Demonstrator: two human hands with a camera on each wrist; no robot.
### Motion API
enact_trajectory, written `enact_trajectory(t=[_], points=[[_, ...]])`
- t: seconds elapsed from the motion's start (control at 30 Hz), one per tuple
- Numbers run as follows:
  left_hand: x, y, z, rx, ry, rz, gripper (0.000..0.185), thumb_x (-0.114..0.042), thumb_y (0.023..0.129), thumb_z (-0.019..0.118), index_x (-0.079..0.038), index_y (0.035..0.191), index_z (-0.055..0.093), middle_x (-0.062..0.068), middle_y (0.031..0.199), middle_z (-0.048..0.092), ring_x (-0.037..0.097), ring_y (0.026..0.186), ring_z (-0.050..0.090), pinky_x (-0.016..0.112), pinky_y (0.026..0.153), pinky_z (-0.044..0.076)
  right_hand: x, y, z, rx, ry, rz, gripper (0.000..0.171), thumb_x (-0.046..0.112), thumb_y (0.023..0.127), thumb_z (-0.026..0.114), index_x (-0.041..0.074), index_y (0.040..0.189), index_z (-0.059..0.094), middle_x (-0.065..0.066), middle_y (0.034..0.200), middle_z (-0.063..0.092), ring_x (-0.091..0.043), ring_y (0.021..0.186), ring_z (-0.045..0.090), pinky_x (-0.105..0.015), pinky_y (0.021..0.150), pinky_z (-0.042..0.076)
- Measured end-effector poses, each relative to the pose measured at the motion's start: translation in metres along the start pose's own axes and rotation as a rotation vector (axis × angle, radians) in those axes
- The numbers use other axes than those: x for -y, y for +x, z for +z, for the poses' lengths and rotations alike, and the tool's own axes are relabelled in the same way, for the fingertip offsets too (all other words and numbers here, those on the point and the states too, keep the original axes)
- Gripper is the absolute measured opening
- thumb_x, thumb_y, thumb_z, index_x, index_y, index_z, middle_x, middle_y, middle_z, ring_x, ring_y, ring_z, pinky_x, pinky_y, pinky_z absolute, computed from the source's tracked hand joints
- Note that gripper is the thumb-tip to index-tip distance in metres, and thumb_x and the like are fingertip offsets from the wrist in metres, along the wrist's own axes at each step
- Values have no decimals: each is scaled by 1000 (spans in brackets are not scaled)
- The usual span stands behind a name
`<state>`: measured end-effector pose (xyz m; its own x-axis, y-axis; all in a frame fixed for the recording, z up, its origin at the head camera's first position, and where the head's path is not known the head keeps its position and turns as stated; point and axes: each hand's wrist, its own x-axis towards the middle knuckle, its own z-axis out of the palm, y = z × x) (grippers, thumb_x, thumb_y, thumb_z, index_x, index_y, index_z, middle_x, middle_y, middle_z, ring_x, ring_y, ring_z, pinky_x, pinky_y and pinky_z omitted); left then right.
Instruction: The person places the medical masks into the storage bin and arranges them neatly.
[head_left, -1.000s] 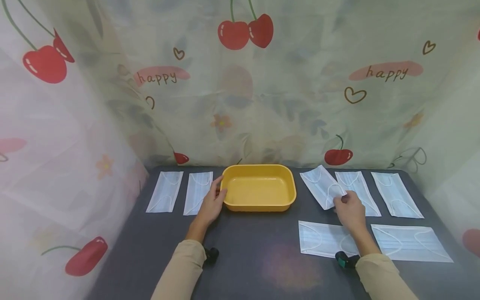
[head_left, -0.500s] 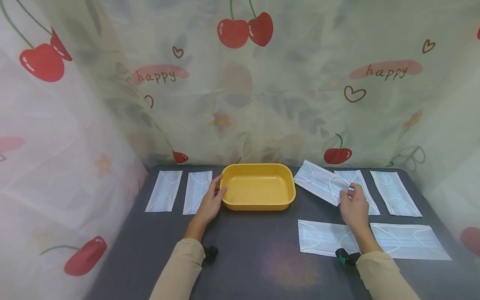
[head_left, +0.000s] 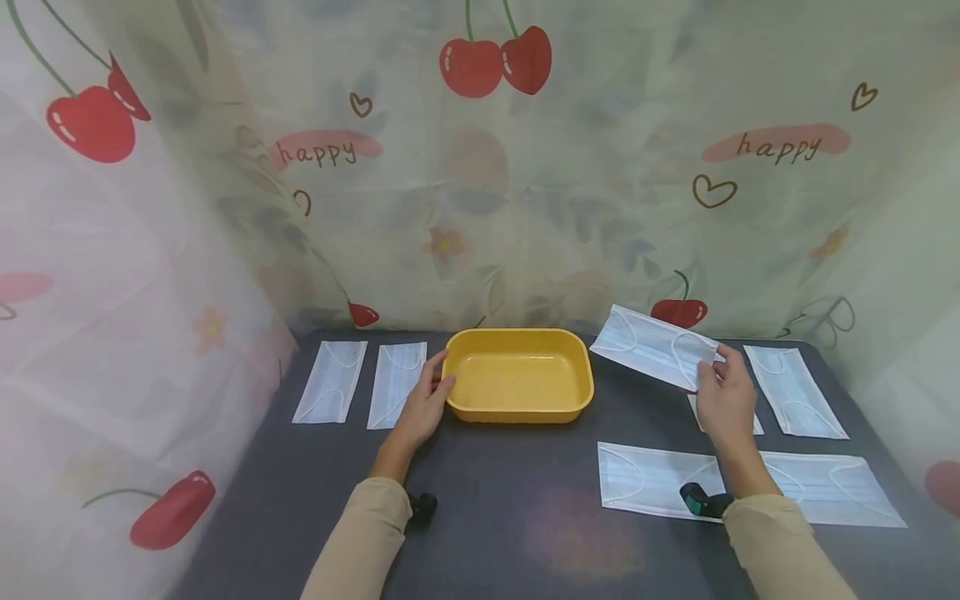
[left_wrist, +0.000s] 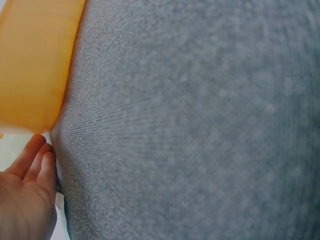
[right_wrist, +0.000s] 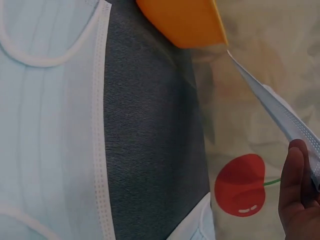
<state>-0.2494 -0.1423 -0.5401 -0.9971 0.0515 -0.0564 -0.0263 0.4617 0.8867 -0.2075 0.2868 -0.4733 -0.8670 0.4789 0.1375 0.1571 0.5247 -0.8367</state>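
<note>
Your right hand (head_left: 727, 404) pinches a rectangular mask (head_left: 652, 343) (pale blue, finely pleated) raised just right of the smooth, round-cornered yellow tray (head_left: 517, 416), whose left end your straight-fingered left hand (head_left: 422, 410) touches.

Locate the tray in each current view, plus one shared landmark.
Head: tray just right of centre, below mid-height, left hand at its left end.
Left wrist: tray in the top left corner, cut off.
Right wrist: tray at the top, right of centre, cut off.
Shared landmark: dark table.
</note>
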Motion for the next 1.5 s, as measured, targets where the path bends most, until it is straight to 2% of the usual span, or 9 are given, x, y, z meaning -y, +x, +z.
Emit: enact_trajectory(t=[0.1,0.27,0.53,0.73,0.87,1.07,1.2,1.3,1.5], points=[[0,0,0,0,2,2,52,-47,107,45,-44,156,28,11,141,57,29,129,58,53,114,42,6,3,-4,7,5,10,47,20,108,40,10,154,39,-29,138,61,-41,121,63,-38,89,53],[0,1,0,0,-8,14,52,-45,107,46,-43,156,29,11,137,58,29,125,59,52,112,43,14,7,-10,26,16,2,49,23,109,38,11,157,35,-28,142,58,-42,124,62,-57,103,50],[0,0,0,-2,-10,22,53,-45,107,47,-41,157,28,12,140,59,29,127,59,53,113,43,26,13,-15,38,-3,-44,52,28,109,42,16,159,33,-24,138,61,-31,106,68,-12,75,50],[2,0,0,-2,-10,14,53,-46,106,47,-43,156,29,11,141,58,29,128,58,53,114,42,38,13,-17,72,31,-70,53,30,108,43,19,159,33,-24,137,61,6,75,60,-6,68,47],[1,0,-1,-4,-12,12,53,-45,106,48,-43,156,29,12,140,58,30,128,58,54,113,42,45,14,-18,78,49,-103,52,28,108,44,18,158,35,-26,131,64,9,66,59,-8,64,47],[2,1,-1,3,-21,4,52,-48,106,48,-46,154,30,11,140,57,30,128,57,54,114,42,57,14,-18,112,34,-93,53,30,108,45,21,159,33,-22,140,60,-14,96,68,-16,79,55],[2,2,-2,12,-24,-4,53,-51,105,48,-48,154,29,11,140,56,30,128,57,54,114,41,63,14,-16,139,45,-93,54,29,108,45,20,159,33,-22,146,53,-35,127,59,-45,103,54],[2,3,-2,19,-25,-12,53,-53,105,47,-48,155,29,11,142,56,30,128,56,55,115,40,67,14,-12,161,64,-104,54,28,108,46,18,159,33,-22,148,50,-40,135,53,-58,110,46],[2,3,-4,26,-42,-21,51,-49,106,45,-46,155,30,11,141,57,31,129,56,55,117,38,74,13,-4,188,54,-152,54,28,108,47,17,158,34,-19,148,51,-36,133,50,-57,111,45]])
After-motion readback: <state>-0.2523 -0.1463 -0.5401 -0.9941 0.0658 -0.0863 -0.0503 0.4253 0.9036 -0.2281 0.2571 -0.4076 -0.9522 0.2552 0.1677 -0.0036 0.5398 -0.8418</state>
